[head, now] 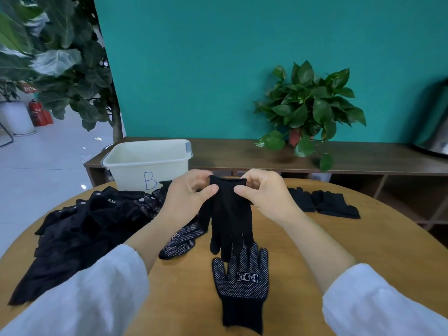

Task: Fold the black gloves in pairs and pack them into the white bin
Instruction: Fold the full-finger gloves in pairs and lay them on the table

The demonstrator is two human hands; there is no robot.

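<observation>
Black glove (231,214) hangs cuff-up over the dotted glove (242,280) on the table, left hand (191,190) and right hand (264,190) pinching its cuff. Risk: limp fingers land askew, mismatching the pair.

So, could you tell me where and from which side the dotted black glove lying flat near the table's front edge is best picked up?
I would pinch the plain knitted cuff of the dotted black glove, coming from the near side. It lies flat, dots up, with the cuff toward the person and free, while its fingertips sit under the hanging plain black glove held by the left hand and right hand.
</observation>
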